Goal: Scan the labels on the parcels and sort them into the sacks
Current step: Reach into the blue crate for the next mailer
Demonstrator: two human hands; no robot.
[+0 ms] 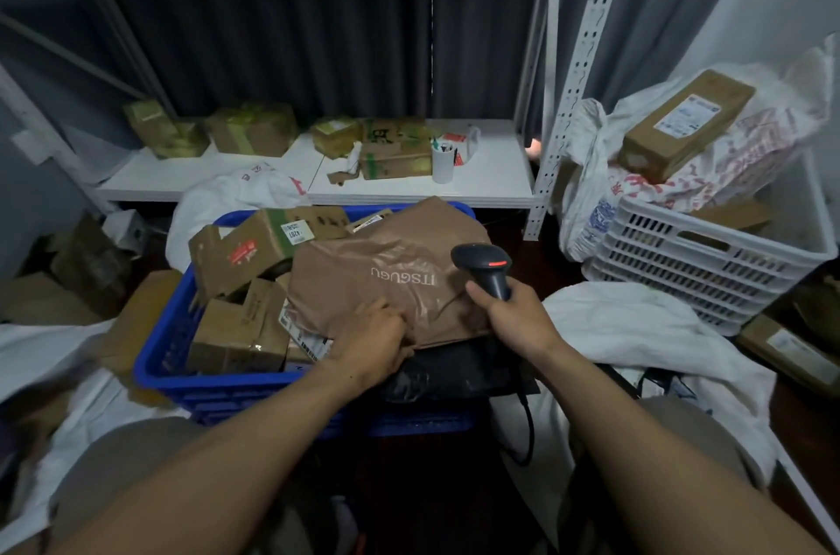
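1. My left hand [372, 341] grips the near edge of the brown mailer [386, 277], which lies atop the parcels in the blue crate [159, 354] at my 12 o'clock.
2. My right hand [513, 318] is clenched round the scanner [484, 266], whose head is over the mailer's 3 o'clock side.
3. No label shows on this face, so I judge the step is label-hunting. Next, turn the mailer, scan it, then choose a sack, perhaps the white sack [636, 327] at 3 o'clock.

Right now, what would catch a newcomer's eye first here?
A blue crate heaped with cardboard parcels sits dead centre, a big brown mailer bag on top. The left hand grips the bag's near edge while the right hand holds a black scanner, its red light glowing, over it.
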